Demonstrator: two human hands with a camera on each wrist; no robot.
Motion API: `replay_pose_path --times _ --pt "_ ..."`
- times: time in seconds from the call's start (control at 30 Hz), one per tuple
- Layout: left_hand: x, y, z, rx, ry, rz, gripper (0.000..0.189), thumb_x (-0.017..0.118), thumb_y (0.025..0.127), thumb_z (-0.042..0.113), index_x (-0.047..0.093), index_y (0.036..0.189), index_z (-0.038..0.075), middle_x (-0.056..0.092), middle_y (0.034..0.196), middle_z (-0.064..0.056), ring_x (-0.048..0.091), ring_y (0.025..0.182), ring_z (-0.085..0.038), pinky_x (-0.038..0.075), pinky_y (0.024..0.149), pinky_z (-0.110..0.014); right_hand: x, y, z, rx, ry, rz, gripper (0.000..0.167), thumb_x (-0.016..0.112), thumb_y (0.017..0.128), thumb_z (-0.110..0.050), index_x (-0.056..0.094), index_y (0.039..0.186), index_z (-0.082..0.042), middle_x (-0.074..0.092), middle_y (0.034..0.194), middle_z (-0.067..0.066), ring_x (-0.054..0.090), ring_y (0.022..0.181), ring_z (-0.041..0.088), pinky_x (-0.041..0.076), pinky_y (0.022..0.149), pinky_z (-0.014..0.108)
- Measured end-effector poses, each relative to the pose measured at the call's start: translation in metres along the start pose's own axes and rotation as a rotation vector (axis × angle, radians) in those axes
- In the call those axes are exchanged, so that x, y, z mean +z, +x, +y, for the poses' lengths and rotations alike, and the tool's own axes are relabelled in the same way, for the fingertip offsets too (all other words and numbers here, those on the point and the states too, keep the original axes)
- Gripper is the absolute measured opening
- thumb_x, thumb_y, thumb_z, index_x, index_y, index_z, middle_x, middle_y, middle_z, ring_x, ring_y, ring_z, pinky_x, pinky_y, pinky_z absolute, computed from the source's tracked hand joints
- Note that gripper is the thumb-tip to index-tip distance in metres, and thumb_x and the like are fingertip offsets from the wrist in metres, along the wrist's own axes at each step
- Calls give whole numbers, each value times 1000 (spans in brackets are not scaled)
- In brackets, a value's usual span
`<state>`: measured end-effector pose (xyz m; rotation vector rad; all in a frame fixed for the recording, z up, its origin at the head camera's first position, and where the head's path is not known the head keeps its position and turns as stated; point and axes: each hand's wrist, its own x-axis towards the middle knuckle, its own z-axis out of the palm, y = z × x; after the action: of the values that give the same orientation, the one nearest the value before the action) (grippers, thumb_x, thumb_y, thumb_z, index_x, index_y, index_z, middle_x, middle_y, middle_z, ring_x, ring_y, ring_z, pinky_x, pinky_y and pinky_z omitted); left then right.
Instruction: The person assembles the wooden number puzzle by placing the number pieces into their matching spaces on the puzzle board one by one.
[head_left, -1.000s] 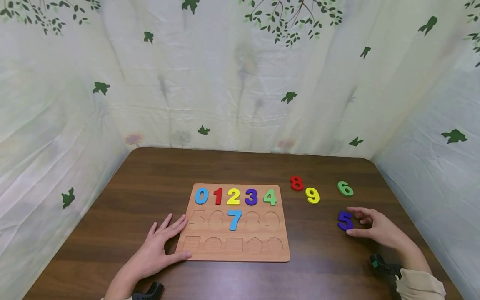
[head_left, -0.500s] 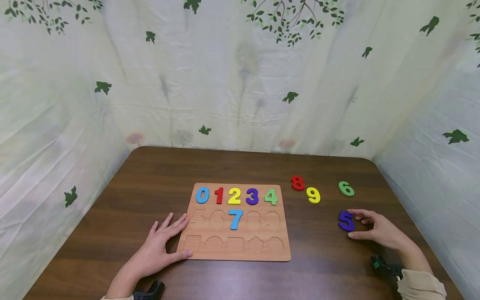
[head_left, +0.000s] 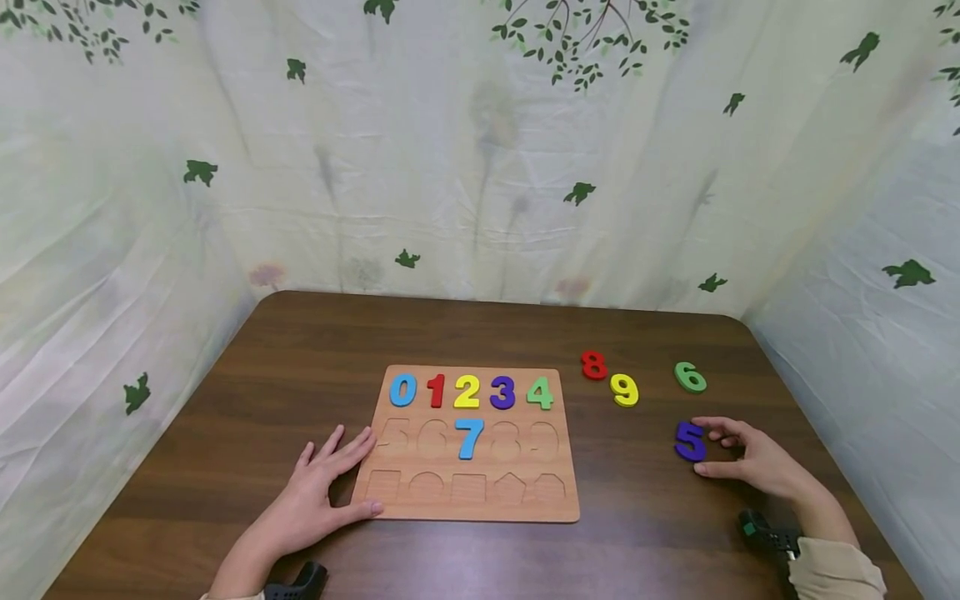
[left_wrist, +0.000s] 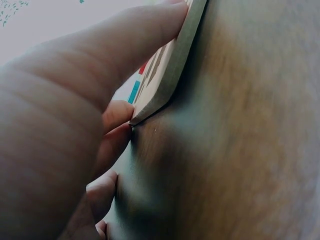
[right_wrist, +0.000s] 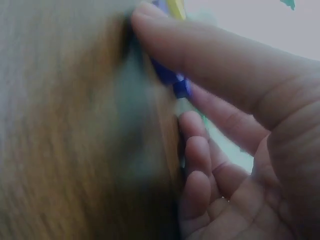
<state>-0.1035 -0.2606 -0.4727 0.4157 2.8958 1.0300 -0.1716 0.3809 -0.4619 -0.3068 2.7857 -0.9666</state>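
Observation:
My left hand rests at the left edge of a wooden number board, its thumb over the near corner and fingertips on the upper left side. In the left wrist view the thumb lies over the board's edge. On the right, my right hand holds a purple number 5 on the table, index finger at its top and thumb at its bottom. The right wrist view shows the thumb against the purple piece, partly hiding it; the other fingers are loosely curled.
On the board, numbers 0 to 4 fill the top row, and a blue 7 lies in the middle row among outlined recesses. A red 8, yellow 9 and green 6 lie on the brown table. A patterned curtain stands behind.
The right thumb has shifted slightly down and away from the lower edge of the 5. The left hand, board and other numbers stay in place.

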Motion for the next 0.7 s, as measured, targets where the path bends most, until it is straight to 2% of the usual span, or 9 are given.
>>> replay_pose_path --times 0.17,0.7 --pt "0 1 -1 1 3 -5 95 87 85 55 50 162 16 46 170 -11 19 161 -57 6 121 -84 1 1 -1 4 1 -11 69 89 89 -26 60 148 -3 64 127 14 55 111 22 49 83 25" --pt "1 1 -6 17 5 -3 94 87 85 56 49 163 17 45 170 -12 19 161 -58 7 120 -85 3 4 1 43 20 -4 67 89 89 -29 61 145 -4 61 125 14 52 111 25 47 83 27"
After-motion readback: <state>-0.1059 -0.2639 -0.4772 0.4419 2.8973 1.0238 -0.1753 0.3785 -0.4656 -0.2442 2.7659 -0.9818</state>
